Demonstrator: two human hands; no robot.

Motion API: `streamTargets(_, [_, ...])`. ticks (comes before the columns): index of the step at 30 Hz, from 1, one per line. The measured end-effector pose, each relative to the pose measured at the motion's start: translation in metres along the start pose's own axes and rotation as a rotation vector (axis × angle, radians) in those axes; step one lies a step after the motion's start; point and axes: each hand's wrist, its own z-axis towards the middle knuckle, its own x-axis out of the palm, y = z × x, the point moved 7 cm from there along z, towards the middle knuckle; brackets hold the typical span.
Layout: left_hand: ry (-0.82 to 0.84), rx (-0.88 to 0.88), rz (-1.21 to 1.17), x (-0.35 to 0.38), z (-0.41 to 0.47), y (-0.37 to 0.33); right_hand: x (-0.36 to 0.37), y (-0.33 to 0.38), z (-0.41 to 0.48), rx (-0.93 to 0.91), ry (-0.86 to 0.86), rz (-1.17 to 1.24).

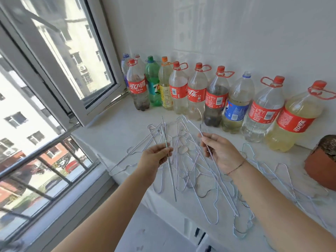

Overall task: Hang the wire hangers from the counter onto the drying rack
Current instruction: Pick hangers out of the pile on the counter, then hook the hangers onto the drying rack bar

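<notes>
A white counter (112, 135) runs from the window (54, 70) on the left to the far wall, where a row of plastic drink bottles (197, 91) stands. A terracotta pot (321, 166) is cut off at the right edge. A tangled heap of wire hangers (196, 179) lies across the counter's middle and near right, so overlapped that single hangers are hard to tell apart. Above the heap, the right hand (221, 153) pinches the long side of a pale hanger (227, 195) between thumb and curled fingers. The left hand (154, 157), left of the heap, pinches a straight grey wire (170, 171) between thumb and fingertips. Whether this wire belongs to a hanger is unclear.
</notes>
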Motion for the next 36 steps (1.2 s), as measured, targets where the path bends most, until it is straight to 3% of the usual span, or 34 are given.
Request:
streamTargets(8, [-0.338,0.13,-0.057,-0.07,-0.102,-0.033,0.088,0.001,-0.039,0.067,0.338,-0.08])
streamTargets(18, [-0.732,0.29,-0.096,-0.159,-0.296,-0.062,0.223,-0.025,-0.138,0.138,0.746,-0.141])
streamTargets(29, [-1.082,0.488,-0.242,-0.233,-0.554,-0.057,0.38,-0.062,-0.334,0.179,1.207,-0.167])
streamTargets(36, [-1.31,0.507,-0.258,-0.272,-0.723,-0.029,0.452,-0.1,-0.49,0.227,1.418,-0.202])
